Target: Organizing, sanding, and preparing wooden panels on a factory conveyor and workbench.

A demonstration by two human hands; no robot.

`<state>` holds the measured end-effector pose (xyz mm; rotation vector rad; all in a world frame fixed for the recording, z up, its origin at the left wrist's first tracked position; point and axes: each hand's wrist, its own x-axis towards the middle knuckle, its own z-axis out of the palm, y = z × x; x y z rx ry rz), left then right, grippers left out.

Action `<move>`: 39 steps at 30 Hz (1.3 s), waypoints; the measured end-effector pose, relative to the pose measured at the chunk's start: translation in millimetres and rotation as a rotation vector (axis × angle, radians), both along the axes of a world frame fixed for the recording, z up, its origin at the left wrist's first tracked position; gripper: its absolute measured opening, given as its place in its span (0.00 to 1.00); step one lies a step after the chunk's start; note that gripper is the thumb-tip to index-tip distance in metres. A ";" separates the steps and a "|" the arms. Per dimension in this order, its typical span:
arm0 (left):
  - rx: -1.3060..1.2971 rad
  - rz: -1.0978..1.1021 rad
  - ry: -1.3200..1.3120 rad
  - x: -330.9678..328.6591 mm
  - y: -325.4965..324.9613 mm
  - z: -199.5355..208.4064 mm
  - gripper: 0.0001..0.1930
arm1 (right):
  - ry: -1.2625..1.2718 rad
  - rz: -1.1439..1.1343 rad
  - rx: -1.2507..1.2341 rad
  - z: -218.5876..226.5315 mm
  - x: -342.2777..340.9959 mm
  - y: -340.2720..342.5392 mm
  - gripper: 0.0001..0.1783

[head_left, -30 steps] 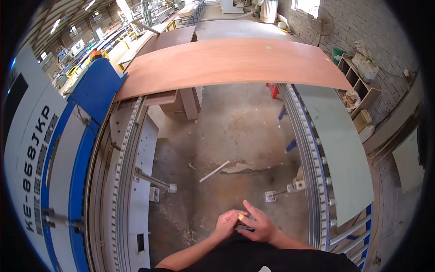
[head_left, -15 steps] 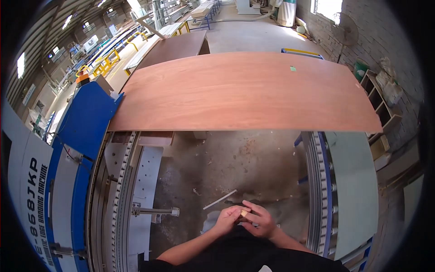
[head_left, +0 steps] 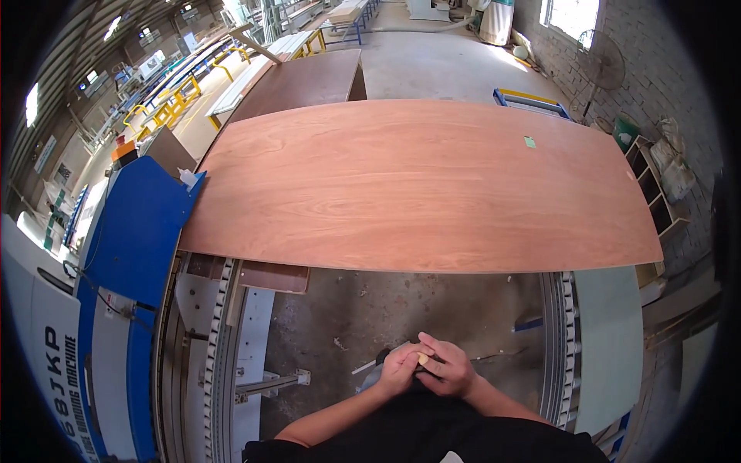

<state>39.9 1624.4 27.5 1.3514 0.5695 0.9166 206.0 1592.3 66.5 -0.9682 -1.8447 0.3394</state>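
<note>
Both my hands meet in front of my black shirt, low in the middle of the view. My left hand (head_left: pixel 400 367) is closed, its fingers against a small pale yellow piece (head_left: pixel 422 358) whose kind I cannot make out. From the other side, my right hand (head_left: pixel 449 370) grips that same piece, thumb and fingers bent around it. Beyond them a large reddish-brown wood panel (head_left: pixel 401 185) lies flat across two roller tracks, a green sticker (head_left: pixel 529 142) near its far right part. Neither hand touches the panel.
A blue and white edge banding machine (head_left: pixel 150 224) stands at left, beside a roller track (head_left: pixel 220 339). Another roller track (head_left: pixel 567 339) runs at right, next to a pale green board (head_left: pixel 610 347). A metal bracket (head_left: pixel 270 384) juts inward. Behind the panel stands a brown table (head_left: pixel 309 81).
The panel's near edge now appears lower in the view and closer to me. The machine and floor have shifted in view too. My hands stay together around the small piece.
</note>
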 end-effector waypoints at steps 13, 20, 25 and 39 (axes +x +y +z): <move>-0.702 0.168 -0.155 -24.0 81.0 -18.4 0.22 | -0.051 -0.079 -0.313 -19.3 -1.6 76.9 0.32; -0.723 0.329 0.238 -47.2 75.9 -132.4 0.13 | 0.123 -0.064 -0.800 -127.2 19.5 67.6 0.19; -0.614 0.518 0.764 -55.2 33.9 -216.4 0.15 | -0.125 -0.070 -1.282 -230.4 44.2 90.5 0.18; 0.125 0.831 0.802 -138.0 91.7 -386.2 0.17 | 0.025 -0.388 -1.055 -524.0 132.6 259.6 0.34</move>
